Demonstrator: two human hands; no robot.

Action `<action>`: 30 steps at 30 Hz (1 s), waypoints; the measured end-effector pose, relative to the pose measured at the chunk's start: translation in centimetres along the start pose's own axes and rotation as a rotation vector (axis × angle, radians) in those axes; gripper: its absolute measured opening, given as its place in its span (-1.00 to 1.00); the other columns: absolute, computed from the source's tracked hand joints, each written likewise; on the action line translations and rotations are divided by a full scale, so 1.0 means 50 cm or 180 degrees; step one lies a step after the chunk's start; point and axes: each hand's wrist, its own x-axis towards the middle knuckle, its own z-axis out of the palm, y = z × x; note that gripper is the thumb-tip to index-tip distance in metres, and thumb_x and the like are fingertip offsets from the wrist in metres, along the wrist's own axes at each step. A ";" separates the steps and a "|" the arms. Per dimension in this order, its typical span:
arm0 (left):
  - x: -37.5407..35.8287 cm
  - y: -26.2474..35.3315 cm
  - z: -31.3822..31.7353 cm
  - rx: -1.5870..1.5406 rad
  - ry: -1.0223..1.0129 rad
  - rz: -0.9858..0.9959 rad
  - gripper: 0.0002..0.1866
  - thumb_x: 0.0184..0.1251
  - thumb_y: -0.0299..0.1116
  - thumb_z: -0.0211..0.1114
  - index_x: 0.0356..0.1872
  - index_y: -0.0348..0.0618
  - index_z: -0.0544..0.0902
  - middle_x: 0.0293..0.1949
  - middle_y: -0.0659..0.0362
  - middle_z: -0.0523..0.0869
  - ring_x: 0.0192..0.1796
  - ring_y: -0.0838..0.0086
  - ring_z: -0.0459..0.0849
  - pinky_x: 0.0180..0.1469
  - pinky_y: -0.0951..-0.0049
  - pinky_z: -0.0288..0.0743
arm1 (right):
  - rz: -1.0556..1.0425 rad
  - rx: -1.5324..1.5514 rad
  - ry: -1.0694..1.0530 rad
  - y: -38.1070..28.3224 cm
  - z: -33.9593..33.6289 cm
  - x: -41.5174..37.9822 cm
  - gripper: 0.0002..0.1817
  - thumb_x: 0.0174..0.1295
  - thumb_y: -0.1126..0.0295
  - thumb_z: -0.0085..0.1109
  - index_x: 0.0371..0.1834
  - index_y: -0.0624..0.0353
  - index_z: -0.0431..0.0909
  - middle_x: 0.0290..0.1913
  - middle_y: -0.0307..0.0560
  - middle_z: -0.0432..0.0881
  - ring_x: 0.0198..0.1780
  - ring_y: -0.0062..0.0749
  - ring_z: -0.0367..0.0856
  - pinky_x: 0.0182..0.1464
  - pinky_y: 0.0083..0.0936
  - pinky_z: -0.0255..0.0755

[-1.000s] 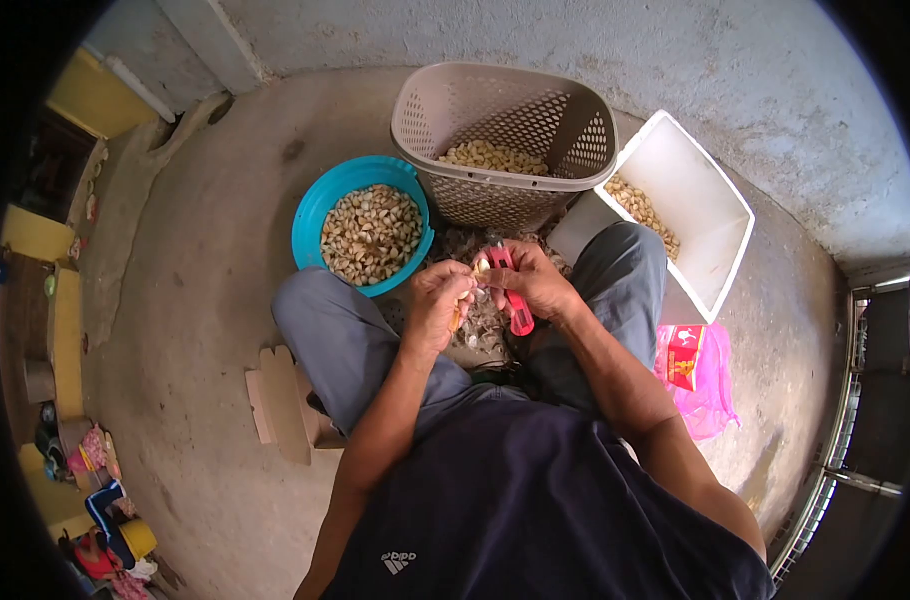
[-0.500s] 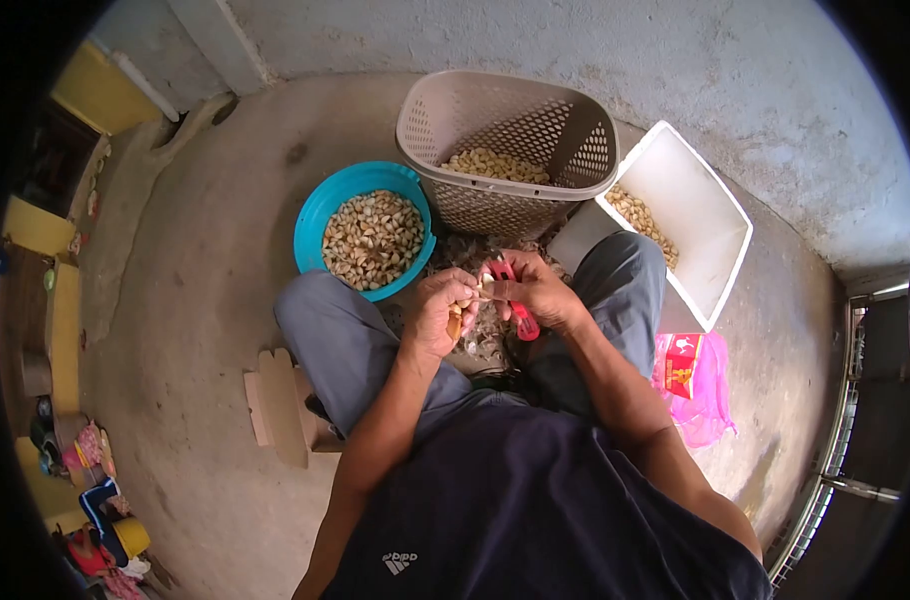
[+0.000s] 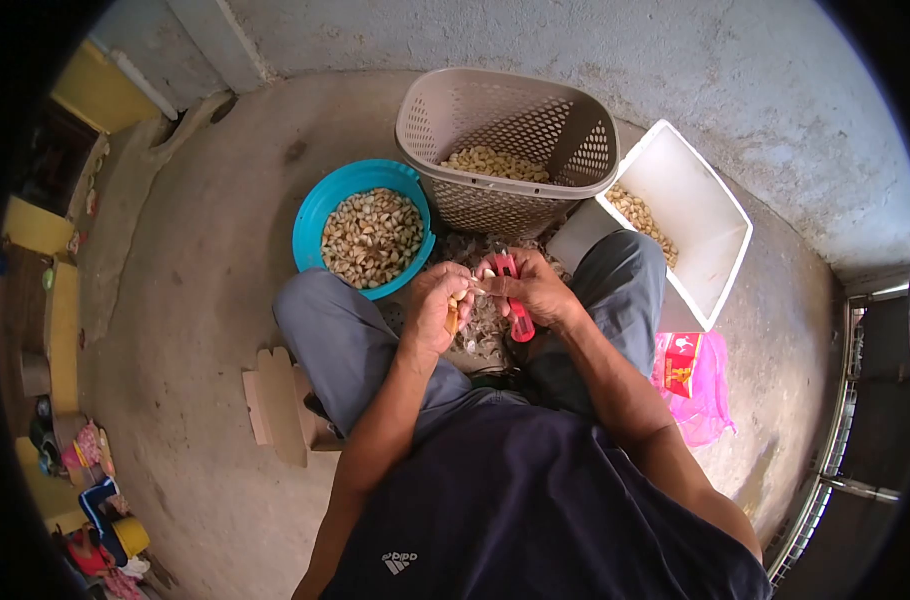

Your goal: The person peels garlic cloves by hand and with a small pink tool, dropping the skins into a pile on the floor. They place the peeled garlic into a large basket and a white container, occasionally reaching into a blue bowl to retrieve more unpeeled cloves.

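My left hand (image 3: 436, 304) is closed around a few pale cloves (image 3: 461, 295), which look like garlic. A red cutter (image 3: 517, 305) is gripped in my right hand (image 3: 540, 291), its thumb and fingertips meeting my left fingertips at a pale clove. Below both hands lies a heap of papery skins (image 3: 483, 335) between my knees. Beyond my left knee stands a turquoise basin (image 3: 308, 222) of unpeeled-looking cloves (image 3: 372, 236). The exact hold on the small pieces is partly hidden by the fingers.
A brown perforated basket (image 3: 485, 207) holding pale cloves (image 3: 495, 164) stands ahead. At the right, a tilted white foam box (image 3: 703, 215) contains more cloves (image 3: 642, 224). A pink net bag (image 3: 708, 390) lies by my right knee, cardboard (image 3: 278, 407) by my left.
Both hands stay close together with small finger movements. The red cutter has shifted slightly and turned more upright; the cloves in my left fingers sit a little differently.
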 end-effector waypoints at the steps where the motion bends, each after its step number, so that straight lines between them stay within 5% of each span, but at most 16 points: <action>1: -0.001 0.003 0.002 0.0008 0.0004 -0.0036 -0.91 0.34 -0.42 0.26 -0.27 -0.21 0.64 -0.50 0.18 0.65 -0.63 0.58 0.53 -0.68 0.57 0.39 | 0.0008 -0.0061 0.0024 -0.005 0.006 0.000 -0.86 0.38 0.46 0.34 -0.10 0.28 0.64 -0.48 -0.28 0.61 -0.56 -0.68 0.54 -0.54 -0.67 0.38; 10: 0.003 -0.004 0.013 0.0659 0.0215 0.0127 -0.85 0.41 -0.34 0.40 -0.30 -0.17 0.65 -0.52 0.27 0.62 -0.65 0.72 0.46 -0.70 0.67 0.23 | -0.0524 -0.1360 0.0413 0.003 0.024 -0.003 -0.85 0.45 0.43 0.27 -0.08 0.30 0.61 -0.43 -0.25 0.64 -0.49 -0.66 0.50 -0.44 -0.57 0.42; 19: 0.009 -0.025 0.008 0.0971 0.0207 0.0351 -0.82 0.47 -0.33 0.41 -0.26 -0.22 0.64 -0.53 0.27 0.61 -0.66 0.72 0.44 -0.72 0.66 0.18 | -0.1636 -0.2364 0.0718 0.004 0.038 -0.002 -0.87 0.18 0.53 0.33 -0.27 0.30 0.56 -0.48 0.07 0.52 -0.45 -0.32 0.50 -0.31 -0.29 0.45; 25: 0.007 -0.015 0.017 0.0893 0.0284 0.0087 -0.79 0.43 -0.29 0.44 -0.21 -0.21 0.66 -0.50 0.31 0.59 -0.65 0.73 0.43 -0.69 0.67 0.19 | -0.0594 -0.1702 0.0738 0.008 0.026 -0.003 -0.81 0.20 0.50 0.35 -0.17 0.33 0.62 -0.48 0.05 0.56 -0.44 -0.31 0.52 -0.30 -0.32 0.47; 28: 0.008 -0.017 0.013 0.0811 0.0273 0.0060 -0.82 0.45 -0.33 0.40 -0.18 -0.25 0.66 -0.48 0.27 0.61 -0.65 0.72 0.44 -0.68 0.66 0.22 | -0.0608 -0.2159 0.0845 -0.015 0.031 -0.013 -0.79 0.22 0.52 0.34 -0.10 0.35 0.65 -0.47 0.04 0.58 -0.44 -0.35 0.53 -0.30 -0.36 0.48; 30: 0.008 -0.020 0.012 0.0862 0.0280 0.0113 -0.83 0.46 -0.35 0.37 -0.16 -0.27 0.66 -0.48 0.25 0.61 -0.65 0.71 0.45 -0.68 0.66 0.23 | -0.1565 -0.2548 0.0845 0.005 0.029 0.000 -0.80 0.24 0.53 0.32 -0.09 0.35 0.65 -0.47 0.03 0.58 -0.43 -0.39 0.57 -0.31 -0.36 0.50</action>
